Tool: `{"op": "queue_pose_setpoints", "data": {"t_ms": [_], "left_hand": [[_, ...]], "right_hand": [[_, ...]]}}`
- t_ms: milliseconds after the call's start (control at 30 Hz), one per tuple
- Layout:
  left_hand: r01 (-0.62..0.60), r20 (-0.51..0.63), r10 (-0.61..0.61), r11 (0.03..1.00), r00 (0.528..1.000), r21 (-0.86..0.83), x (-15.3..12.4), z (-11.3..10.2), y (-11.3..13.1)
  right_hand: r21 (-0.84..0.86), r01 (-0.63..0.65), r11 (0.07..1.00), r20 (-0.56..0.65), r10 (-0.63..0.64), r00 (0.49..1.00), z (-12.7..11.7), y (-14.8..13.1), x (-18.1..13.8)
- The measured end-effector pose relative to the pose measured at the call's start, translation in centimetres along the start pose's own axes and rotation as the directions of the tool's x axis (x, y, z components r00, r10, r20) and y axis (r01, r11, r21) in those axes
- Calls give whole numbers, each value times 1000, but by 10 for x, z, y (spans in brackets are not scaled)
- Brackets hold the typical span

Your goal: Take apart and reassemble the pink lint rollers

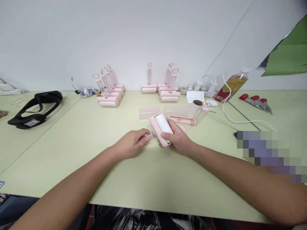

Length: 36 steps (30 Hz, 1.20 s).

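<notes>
A pink lint roller with a white roll lies on the pale green table in front of me. My right hand wraps round its pink case and white roll, thumb on top. My left hand pinches the roller's clear handle at the left end of the case. Just behind them lie a translucent pink cover, an open pink case and a bare cardboard core.
Finished pink rollers stand in groups at the back left and back centre. A black head strap lies far left. A power strip, white cables, a bottle and red-handled tools are at the right.
</notes>
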<state>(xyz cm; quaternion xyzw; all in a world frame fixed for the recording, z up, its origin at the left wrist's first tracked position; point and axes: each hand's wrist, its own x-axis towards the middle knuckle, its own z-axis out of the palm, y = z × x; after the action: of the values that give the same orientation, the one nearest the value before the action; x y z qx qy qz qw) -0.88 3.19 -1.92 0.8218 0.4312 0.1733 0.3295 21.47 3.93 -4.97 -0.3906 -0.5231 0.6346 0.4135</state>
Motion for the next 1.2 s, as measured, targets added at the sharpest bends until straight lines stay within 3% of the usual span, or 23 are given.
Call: {"op": "queue_pose_setpoints", "data": {"t_ms": [267,733,967,1067,1200], "left_hand": [[-2,1,2,1000,1000,-4,0,1,1],[24,-36,-21,996,999,91,-3,7,8],[-37,-17,38,995,999,87,-6,9,12],[-20,-32,22,998,999,57,-5,10,9],[25,-72,-42,975,997,-220,1,13,5]], "right_hand": [[-248,67,966,-25,-76,997,0,-5,-3],[-338,104,935,7,-109,994,4,-6,-10],[-181,44,983,55,-35,998,11,-7,-15],[-29,-12,1000,67,13,998,11,-5,-12],[324,-73,943,104,41,994,5,0,0]]}}
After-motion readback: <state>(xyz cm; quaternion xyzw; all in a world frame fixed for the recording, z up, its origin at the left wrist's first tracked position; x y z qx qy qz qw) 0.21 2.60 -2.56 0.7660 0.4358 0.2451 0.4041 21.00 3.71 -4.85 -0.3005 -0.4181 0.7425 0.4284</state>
